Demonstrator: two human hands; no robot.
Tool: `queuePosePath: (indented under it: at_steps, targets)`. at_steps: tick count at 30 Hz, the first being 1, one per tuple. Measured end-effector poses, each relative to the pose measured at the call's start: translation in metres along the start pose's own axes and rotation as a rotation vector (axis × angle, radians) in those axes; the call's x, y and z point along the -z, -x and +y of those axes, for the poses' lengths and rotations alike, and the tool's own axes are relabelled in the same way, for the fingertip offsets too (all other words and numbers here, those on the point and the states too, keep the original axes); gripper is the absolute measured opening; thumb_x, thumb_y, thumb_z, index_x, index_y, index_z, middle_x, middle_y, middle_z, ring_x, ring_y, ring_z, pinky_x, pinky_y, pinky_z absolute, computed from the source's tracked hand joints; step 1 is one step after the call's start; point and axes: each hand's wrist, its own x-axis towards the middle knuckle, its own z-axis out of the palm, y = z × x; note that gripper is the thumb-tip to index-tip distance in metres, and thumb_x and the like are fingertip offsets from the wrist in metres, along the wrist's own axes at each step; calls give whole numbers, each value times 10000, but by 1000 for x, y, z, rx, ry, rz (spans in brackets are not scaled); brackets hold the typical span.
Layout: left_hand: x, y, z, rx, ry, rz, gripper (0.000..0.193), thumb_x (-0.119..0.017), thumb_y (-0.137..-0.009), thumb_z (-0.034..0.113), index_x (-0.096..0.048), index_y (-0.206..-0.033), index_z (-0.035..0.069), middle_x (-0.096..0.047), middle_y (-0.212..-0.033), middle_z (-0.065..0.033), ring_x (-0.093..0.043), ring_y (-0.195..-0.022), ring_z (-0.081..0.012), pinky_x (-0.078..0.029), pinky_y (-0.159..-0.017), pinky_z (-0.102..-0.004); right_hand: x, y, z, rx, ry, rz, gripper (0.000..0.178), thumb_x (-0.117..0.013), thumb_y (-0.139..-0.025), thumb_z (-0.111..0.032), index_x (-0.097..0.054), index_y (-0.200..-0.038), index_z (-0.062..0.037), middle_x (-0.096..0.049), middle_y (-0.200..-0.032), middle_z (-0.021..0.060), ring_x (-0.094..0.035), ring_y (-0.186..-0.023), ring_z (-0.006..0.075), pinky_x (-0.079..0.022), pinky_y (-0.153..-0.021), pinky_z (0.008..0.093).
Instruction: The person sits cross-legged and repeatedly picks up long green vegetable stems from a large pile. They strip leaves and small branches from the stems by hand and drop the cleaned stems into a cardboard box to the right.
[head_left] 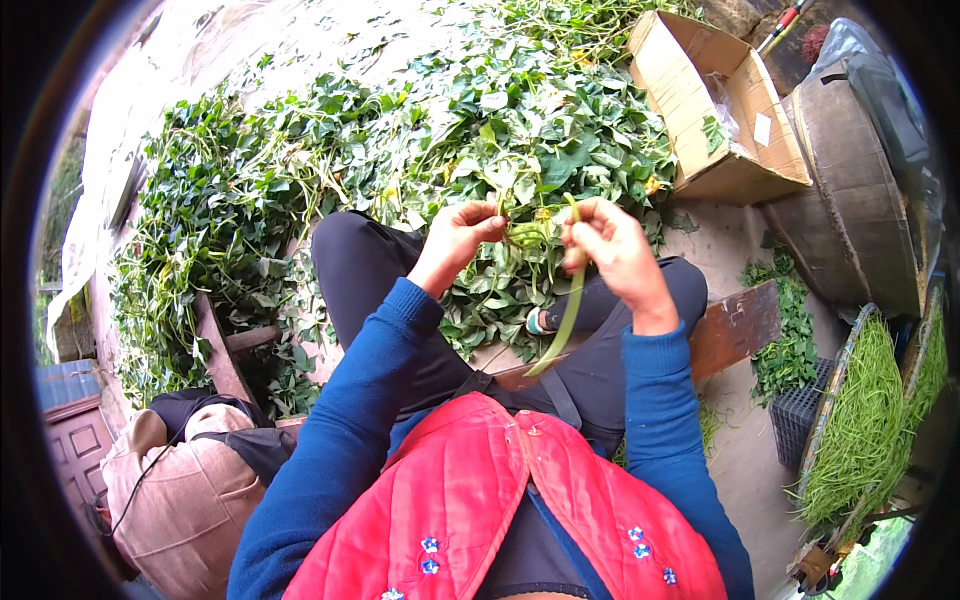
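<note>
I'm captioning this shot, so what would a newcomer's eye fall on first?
Probably the bright red vest at bottom centre, then the leafy green heap across the upper middle. Between them, the right hand holds a long green strip near the left hand. An open cardboard box sits at upper right.

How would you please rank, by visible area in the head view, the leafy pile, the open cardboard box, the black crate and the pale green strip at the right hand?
Leafy pile
Open cardboard box
Black crate, partly hidden
Pale green strip, long but narrow
</note>
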Motion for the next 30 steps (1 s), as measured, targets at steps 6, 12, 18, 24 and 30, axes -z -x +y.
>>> queuePosePath:
  at_steps: [6, 12, 18, 24, 30]
  targets:
    - [3, 6, 33, 21, 118, -174, 176, -564, -866, 82, -610, -1006, -15, -653, -896, -51, -614, -758, -124, -505, -732, -271, -3, -25, 57, 223, 441, 66, 232, -704, -744, -157, -636, -901, -1, -591, -797, 82, -576, -721, 152, -467, -666, 276]
    - [-5, 10, 25, 6, -17, -169, 172, -600, -864, 163, -618, -956, 18, -621, -810, -20, -577, -699, -84, -479, -603, -220, -18, -26, 57, 222, 446, 119, 178, -690, -755, -158, -660, -865, -21, -612, -755, 101, -595, -697, 206, -459, -642, 299]
    - [-14, 3, 13, -12, -425, -43, 205, -637, -842, 207, -638, -773, 14, -608, -648, -4, -511, -542, -54, -419, -509, -201, -15, -19, 32, 212, 828, 101, 199, -645, -764, -230, -649, -790, -33, -621, -760, 140, -603, -730, 304, -473, -648, 375]
    - [-45, -1, 4, -505, -881, 156, 275, -702, -743, 271, -615, -673, 20, -529, -552, -119, -501, -477, -245, -394, -476, -335, -20, -10, 40, 188, 1192, 237, 184, -580, -781, -205, -595, -774, -22, -604, -779, 189, -598, -718, 360, -483, -656, 430]
    - [-58, -7, 6, -510, -1041, -71, 311, -636, -772, 331, -616, -650, 46, -565, -621, -112, -584, -614, -296, -451, -567, -390, 9, -7, 34, 100, 1251, 138, 182, -599, -773, -211, -605, -767, -29, -602, -791, 175, -600, -745, 354, -481, -668, 428]
